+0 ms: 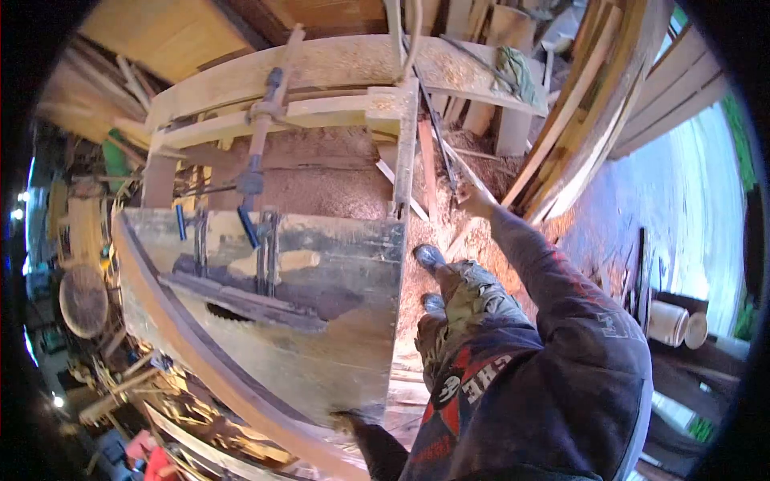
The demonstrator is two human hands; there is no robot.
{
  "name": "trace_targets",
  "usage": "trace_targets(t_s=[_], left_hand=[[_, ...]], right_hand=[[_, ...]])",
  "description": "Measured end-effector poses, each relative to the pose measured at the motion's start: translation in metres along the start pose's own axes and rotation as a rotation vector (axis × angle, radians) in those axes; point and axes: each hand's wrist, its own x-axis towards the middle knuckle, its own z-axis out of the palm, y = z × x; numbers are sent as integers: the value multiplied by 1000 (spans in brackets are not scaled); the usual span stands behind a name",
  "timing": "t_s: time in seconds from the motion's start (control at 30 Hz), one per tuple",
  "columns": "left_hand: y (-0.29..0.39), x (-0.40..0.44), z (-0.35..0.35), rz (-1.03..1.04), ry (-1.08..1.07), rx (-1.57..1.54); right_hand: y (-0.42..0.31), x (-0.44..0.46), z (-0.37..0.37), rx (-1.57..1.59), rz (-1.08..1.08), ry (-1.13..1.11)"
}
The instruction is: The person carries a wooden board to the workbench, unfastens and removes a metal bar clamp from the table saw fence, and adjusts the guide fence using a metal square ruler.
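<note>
My right hand [476, 200] reaches out with its fingers pressed together, at the lower ends of a thin dark bar [435, 120] and a pale wood strip [469, 171]. What it grips is too small to make out. My left hand [348, 420] is dark and blurred at the lower edge of a worn metal machine table [353, 361]; its fingers cannot be made out. On that table lie a dark fence-like bar [241, 297] and a pale wood piece [297, 260], near two blue handles [249, 228].
A long plank [345, 60] crosses the top, with a green cloth [517, 76] on it. Tall boards [585, 120] lean at the upper right. Sawdust and wood scraps surround my shoes [430, 258]. A curved wooden edge [200, 345] borders the table; a white bucket [667, 323] stands right.
</note>
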Motion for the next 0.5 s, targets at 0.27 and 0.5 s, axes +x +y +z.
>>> trace_targets(t_s=[0.27,0.5], left_hand=[[-57,-3,-11,51,161,184],[-62,-141,68,-46,9,281]], right_hand=[[-86,178,-142,110,-587,237],[-277,173,-222,-390,-802,596]])
